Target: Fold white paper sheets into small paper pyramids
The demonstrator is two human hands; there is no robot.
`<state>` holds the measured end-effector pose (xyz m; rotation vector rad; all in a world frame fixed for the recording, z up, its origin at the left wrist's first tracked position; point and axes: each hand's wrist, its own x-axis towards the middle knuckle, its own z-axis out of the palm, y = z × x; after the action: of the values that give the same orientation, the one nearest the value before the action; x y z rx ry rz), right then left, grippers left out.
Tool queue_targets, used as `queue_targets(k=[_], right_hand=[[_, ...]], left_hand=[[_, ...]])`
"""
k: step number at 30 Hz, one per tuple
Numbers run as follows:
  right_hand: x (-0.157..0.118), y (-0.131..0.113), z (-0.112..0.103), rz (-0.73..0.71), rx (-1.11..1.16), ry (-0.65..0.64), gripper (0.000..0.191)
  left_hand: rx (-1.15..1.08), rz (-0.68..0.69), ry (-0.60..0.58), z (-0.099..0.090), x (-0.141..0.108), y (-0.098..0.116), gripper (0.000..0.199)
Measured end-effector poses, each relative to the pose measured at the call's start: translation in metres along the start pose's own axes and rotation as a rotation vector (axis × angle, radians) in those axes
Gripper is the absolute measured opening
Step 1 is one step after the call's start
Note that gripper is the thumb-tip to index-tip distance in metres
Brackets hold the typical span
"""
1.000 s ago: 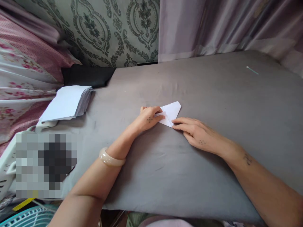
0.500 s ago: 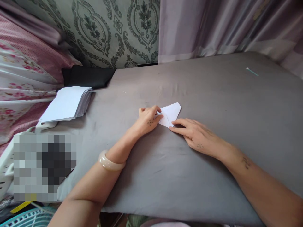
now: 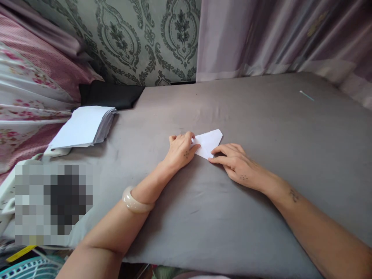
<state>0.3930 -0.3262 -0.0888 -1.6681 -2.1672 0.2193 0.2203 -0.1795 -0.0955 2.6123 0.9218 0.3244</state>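
Observation:
A small folded white paper point(image 3: 209, 142) lies on the grey cloth surface point(image 3: 186, 217) in the middle of the head view. My left hand point(image 3: 182, 149) is closed on the paper's left end, thumb on top and fingers curled; they cover that end. At the paper's lower right corner, my right hand point(image 3: 235, 162) pinches the edge between thumb and index finger. The paper's right part shows between my hands, with a pointed upper right corner.
At the left stands a stack of white paper point(image 3: 81, 126), with a black folder point(image 3: 112, 94) behind it. A thin cotton swab point(image 3: 307, 95) lies at the far right. A teal basket point(image 3: 31, 268) is at the lower left. Curtains and a patterned wall border the back.
Both hands stay on the paper with almost the same hold. My left fingers have shifted slightly on its left end. The whole view has moved a little.

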Motion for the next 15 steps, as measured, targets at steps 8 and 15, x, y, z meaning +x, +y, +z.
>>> queue_targets(k=[8, 15], right_hand=[[0.004, 0.005, -0.001, -0.013, -0.001, -0.016, 0.046], [0.011, 0.009, -0.009, -0.021, -0.028, -0.109, 0.041]], left_hand=[[0.112, -0.141, 0.027, 0.003, -0.004, -0.01, 0.05], [0.138, -0.181, 0.016, 0.0, -0.002, -0.03, 0.057]])
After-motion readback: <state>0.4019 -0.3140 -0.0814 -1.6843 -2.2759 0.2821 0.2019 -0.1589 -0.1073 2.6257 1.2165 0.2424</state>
